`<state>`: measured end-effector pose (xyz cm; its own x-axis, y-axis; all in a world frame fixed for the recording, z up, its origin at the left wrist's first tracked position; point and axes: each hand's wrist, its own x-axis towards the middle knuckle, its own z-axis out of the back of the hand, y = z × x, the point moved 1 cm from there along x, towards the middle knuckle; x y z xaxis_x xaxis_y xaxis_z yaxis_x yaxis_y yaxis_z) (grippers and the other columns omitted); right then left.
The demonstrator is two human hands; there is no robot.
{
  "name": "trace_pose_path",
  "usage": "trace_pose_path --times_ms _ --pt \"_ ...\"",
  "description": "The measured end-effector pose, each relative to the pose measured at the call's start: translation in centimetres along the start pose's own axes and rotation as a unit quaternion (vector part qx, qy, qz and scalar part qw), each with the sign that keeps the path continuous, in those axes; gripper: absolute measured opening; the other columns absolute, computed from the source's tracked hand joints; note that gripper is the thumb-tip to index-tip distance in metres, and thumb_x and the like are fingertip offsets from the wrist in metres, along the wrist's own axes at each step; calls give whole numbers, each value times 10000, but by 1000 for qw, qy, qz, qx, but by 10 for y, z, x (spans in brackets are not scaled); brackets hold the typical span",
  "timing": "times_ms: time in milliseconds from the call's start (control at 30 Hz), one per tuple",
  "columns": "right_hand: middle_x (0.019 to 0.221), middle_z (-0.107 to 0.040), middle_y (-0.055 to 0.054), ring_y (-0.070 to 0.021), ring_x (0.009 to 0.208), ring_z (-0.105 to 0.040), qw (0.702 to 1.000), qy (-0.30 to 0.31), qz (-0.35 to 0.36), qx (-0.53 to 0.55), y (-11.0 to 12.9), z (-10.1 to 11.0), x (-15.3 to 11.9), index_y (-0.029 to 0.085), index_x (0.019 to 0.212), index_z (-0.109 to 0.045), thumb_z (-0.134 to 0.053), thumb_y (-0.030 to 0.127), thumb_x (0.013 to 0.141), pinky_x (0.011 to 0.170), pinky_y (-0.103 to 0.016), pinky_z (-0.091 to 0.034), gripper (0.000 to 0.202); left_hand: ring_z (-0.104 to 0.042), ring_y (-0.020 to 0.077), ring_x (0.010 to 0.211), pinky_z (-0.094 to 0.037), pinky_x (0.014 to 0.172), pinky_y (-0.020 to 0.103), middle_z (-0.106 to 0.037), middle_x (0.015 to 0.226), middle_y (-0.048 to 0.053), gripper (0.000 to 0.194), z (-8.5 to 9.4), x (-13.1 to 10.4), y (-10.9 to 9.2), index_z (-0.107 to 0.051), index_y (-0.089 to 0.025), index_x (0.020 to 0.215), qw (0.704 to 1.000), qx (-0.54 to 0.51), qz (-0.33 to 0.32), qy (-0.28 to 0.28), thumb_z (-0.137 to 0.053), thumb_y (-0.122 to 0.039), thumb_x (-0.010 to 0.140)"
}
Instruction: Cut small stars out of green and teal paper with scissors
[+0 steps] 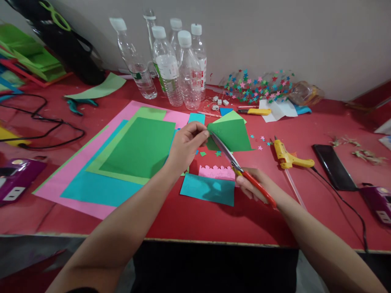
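Between the thumb and fingers of my left hand (pixel 188 142) is the left corner of a dark green paper piece (pixel 230 136). My right hand (pixel 255 184) grips red-handled scissors (pixel 233 162), whose blades point up and left to the paper's edge, near my left fingertips. Whether the blades are apart cannot be made out. Below the scissors lie a pink paper strip (pixel 212 171) with a notched upper edge and a blue paper rectangle (pixel 210 190). Small green cut pieces (pixel 203 154) and star shapes (pixel 260 148) are scattered on the red table.
Stacked coloured sheets (pixel 140 146) spread at left. Several plastic bottles (pixel 191 77) stand against the wall; a star-covered bottle (pixel 259 85) lies right of them. A yellow cutter (pixel 259 112), a corded yellow glue gun (pixel 288 155) and a black phone (pixel 333 167) are at right. Teal pliers (pixel 76 106) lie far left.
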<state>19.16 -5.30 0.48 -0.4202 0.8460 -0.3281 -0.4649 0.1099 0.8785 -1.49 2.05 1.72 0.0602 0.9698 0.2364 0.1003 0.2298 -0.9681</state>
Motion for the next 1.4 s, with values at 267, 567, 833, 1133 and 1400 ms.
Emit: trace_pose_path --times_ms 267,567,833,1133,1400 --pt "414 -421 71 -71 347 -384 999 -6 -32 9 0 0 1 198 676 -446 -513 639 785 367 -197 -306 460 -449 58 522 -367 523 205 -506 558 -47 95 0 1 1 -557 -175 655 1000 -9 6 10 -583 -159 745" --pt "384 -399 83 -68 321 -370 998 -16 -61 12 0 -3 0 199 678 -447 -520 634 781 340 -184 -297 452 -449 60 516 -375 519 205 -506 559 -51 76 1 2 2 -561 -178 668 1000 -17 6 6 -605 -181 730" --pt "398 -408 78 -59 326 -353 999 -6 -20 29 -4 -4 2 196 683 -438 -504 640 804 353 -184 -296 466 -448 71 516 -372 516 213 -498 545 -46 123 0 -1 2 -551 -183 656 999 7 17 31 -613 -239 746" --pt "387 -379 82 -65 333 -353 999 -20 -26 26 2 -1 0 210 640 -395 -525 691 756 363 -198 -283 512 -435 69 517 -353 513 215 -496 547 -45 113 1 -2 2 -560 -179 660 999 -4 9 30 -618 -216 749" --pt "397 -382 80 -64 332 -355 999 -26 -36 17 4 -1 -1 214 632 -387 -539 675 748 358 -200 -288 499 -430 67 508 -341 504 215 -494 534 -46 113 1 -1 2 -564 -179 649 999 -3 17 29 -617 -215 741"
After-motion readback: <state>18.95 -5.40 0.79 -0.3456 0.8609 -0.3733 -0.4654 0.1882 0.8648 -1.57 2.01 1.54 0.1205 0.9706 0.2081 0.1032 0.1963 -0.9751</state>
